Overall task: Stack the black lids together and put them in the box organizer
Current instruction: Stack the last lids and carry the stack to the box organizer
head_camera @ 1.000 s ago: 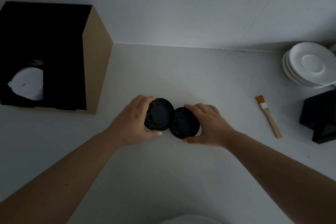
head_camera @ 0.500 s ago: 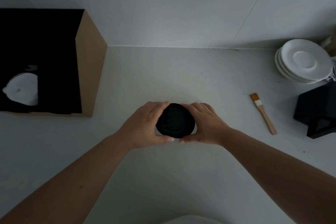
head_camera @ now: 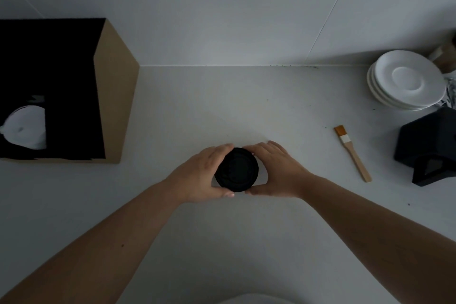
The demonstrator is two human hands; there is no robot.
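With our left hand (head_camera: pixel 199 176) and right hand (head_camera: pixel 277 173) pinching the round black plastic lids (head_camera: pixel 237 169) from both sides, we risk them slipping askew on the way to the brown cardboard box organizer (head_camera: pixel 116 96).

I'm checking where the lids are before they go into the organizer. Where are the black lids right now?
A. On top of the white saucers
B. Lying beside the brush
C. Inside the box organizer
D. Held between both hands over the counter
D: the black lids sit as one round stack cupped between the left hand and the right hand, well apart from the box organizer.
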